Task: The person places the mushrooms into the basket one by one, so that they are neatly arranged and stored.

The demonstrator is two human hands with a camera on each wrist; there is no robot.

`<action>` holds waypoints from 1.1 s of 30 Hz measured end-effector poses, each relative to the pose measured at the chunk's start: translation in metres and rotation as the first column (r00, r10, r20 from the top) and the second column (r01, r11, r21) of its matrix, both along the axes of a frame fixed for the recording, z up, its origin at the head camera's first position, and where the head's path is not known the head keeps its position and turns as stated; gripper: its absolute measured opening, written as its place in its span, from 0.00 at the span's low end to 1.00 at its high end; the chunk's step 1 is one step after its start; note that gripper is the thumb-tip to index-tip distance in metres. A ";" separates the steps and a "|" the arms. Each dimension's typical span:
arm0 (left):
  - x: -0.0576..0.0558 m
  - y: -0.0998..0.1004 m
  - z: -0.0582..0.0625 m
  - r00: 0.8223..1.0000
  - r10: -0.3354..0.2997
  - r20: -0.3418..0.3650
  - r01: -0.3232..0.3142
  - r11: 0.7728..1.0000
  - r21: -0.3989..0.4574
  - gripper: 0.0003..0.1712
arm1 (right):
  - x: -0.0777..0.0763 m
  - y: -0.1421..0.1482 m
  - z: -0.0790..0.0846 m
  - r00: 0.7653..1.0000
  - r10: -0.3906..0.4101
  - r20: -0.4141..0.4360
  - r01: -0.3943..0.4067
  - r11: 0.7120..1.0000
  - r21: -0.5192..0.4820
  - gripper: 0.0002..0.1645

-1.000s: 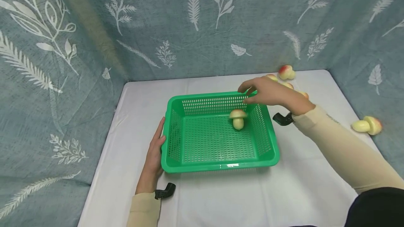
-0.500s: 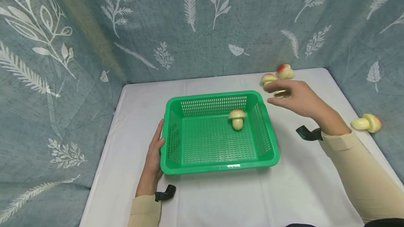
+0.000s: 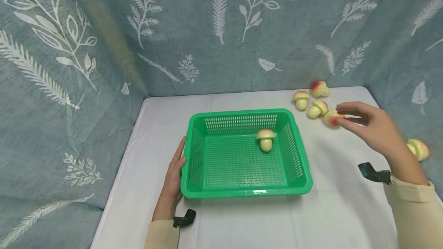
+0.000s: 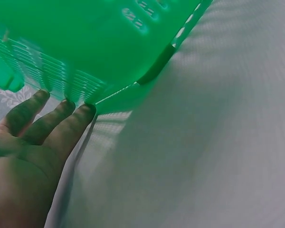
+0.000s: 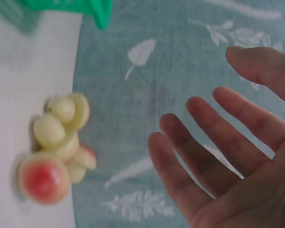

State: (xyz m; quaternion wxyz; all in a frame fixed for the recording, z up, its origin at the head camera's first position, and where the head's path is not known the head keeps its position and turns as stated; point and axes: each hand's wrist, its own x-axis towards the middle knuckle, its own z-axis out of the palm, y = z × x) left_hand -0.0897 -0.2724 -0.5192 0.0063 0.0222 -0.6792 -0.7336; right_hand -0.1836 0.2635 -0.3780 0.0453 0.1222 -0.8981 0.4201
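Note:
A green basket [image 3: 247, 193] with perforated walls stands mid-table, and one toy mushroom [image 3: 266, 143] with a tan cap lies inside it, towards the back right. My left hand [image 3: 172, 176] rests against the basket's left outer wall; in the left wrist view its straight fingers [image 4: 61, 124] touch the wall from outside. My right hand [image 3: 375, 128] is in the air at the right, thumb and fingers apart, holding nothing. Just beyond its fingertips in the head view lies a red-capped mushroom [image 3: 333, 118]. Beside that one are other mushrooms [image 3: 317, 108], blurred in the right wrist view.
Another mushroom [image 3: 419, 150] lies at the table's right edge, partly hidden by the right wrist. A white cloth [image 3: 242, 226] covers the table. Leaf-patterned grey-green curtains [image 3: 221, 64] hang behind it and at both sides.
My right hand has moved from over the basket's back right corner out to the right, past the mushroom group, uncovering it. The left hand and basket stay together; the head view shifted slightly.

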 end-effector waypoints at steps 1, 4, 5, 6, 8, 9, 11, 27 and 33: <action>-0.001 -0.001 0.001 1.000 -0.002 -0.004 0.002 1.000 -0.002 0.38 | 0.000 0.003 -0.001 1.000 -0.010 0.000 0.010 1.000 0.001 0.25; -0.002 -0.001 0.002 1.000 -0.005 0.001 0.005 1.000 -0.001 0.38 | 0.003 0.011 -0.004 0.999 -0.046 -0.012 0.046 0.999 0.009 0.25; -0.002 0.000 0.001 1.000 -0.006 0.004 0.006 1.000 0.001 0.38 | 0.005 0.014 -0.005 0.998 -0.056 -0.018 0.057 0.998 0.008 0.25; -0.002 0.000 0.001 1.000 -0.005 0.003 0.005 1.000 0.003 0.38 | 0.006 0.016 -0.007 0.998 -0.064 -0.025 0.064 0.998 0.004 0.25; -0.003 0.000 0.001 1.000 -0.003 -0.008 0.003 1.000 0.001 0.38 | 0.007 0.021 -0.009 0.996 -0.080 -0.036 0.080 0.997 -0.005 0.25; -0.003 0.000 0.001 1.000 0.000 -0.014 0.000 1.000 0.000 0.38 | 0.007 0.023 -0.010 0.996 -0.085 -0.036 0.084 0.996 -0.012 0.25; -0.005 -0.001 0.002 1.000 -0.003 -0.019 0.003 1.000 0.001 0.38 | 0.007 0.027 -0.013 0.994 -0.099 -0.037 0.098 0.995 -0.014 0.25; -0.002 -0.002 0.005 1.000 -0.010 0.013 0.010 1.000 0.020 0.38 | 0.013 0.054 -0.028 0.972 -0.230 0.044 0.227 0.971 0.079 0.30; -0.003 0.001 0.005 1.000 -0.010 0.009 0.010 1.000 0.027 0.38 | 0.014 0.063 -0.032 0.965 -0.256 0.060 0.250 0.963 0.098 0.31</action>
